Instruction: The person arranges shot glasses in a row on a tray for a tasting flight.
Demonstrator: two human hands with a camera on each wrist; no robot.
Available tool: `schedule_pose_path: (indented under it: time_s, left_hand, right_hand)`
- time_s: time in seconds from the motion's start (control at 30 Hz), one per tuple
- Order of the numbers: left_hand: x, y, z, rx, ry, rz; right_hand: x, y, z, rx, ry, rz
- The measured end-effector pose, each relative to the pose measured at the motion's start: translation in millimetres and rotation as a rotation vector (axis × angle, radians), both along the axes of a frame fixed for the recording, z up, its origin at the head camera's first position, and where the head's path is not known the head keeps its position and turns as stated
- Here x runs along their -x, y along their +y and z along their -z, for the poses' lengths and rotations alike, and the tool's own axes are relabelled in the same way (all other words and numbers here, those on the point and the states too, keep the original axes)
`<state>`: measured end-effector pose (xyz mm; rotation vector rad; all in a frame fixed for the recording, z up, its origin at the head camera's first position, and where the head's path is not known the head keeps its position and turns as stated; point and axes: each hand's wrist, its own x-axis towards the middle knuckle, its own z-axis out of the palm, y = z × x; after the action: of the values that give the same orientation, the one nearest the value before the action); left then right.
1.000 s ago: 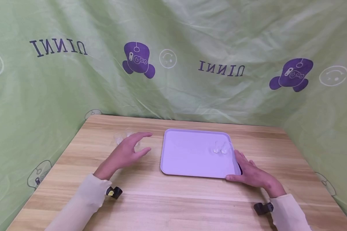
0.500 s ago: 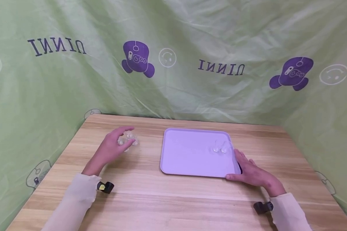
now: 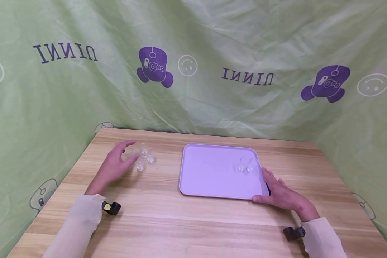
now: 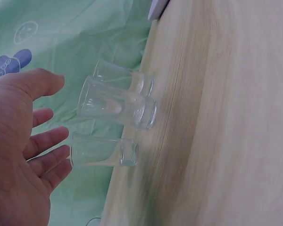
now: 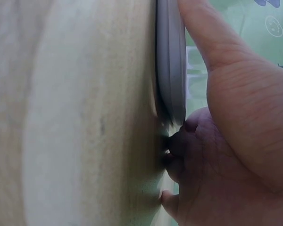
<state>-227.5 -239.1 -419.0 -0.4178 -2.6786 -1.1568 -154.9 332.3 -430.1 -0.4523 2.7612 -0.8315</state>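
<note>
In the head view, my left hand (image 3: 113, 164) is at the left of the table, thumb and fingers spread apart. Clear shot glasses stand around its fingertips: one shot glass (image 3: 140, 165) just right of the thumb, others (image 3: 151, 157) behind, and one partly hidden by the fingers. In the left wrist view, the fingertips lie close to the rim of a shot glass (image 4: 104, 150); contact is unclear. My right hand (image 3: 282, 193) holds the near right corner of a lilac tray (image 3: 209, 175), thumb at its front edge, fingers along its right side.
Two more clear shot glasses (image 3: 245, 165) stand on the right part of the tray. The wooden table (image 3: 193, 225) runs to a green printed curtain (image 3: 193, 104) at the back and sides. A small black camera (image 3: 111, 208) sits on the left wrist.
My left hand has moved left, from the gap beside the tray to the group of shot glasses and on to their left side. The right hand and the tray stay put.
</note>
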Motion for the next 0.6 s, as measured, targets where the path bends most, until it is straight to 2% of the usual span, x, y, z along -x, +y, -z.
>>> schedule_pose_path:
  time_s: [0.37,0.6]
  left_hand:
    - [0.4,-5.9,2.8,-0.029,-0.022,0.0]
    - [3.3,-12.0,7.8,-0.059,-0.042,0.021]
  right_hand:
    - [-0.2,-1.3,0.6,-0.008,0.006,-0.001]
    - [-0.1,-1.9,0.9,-0.004,0.008,0.003]
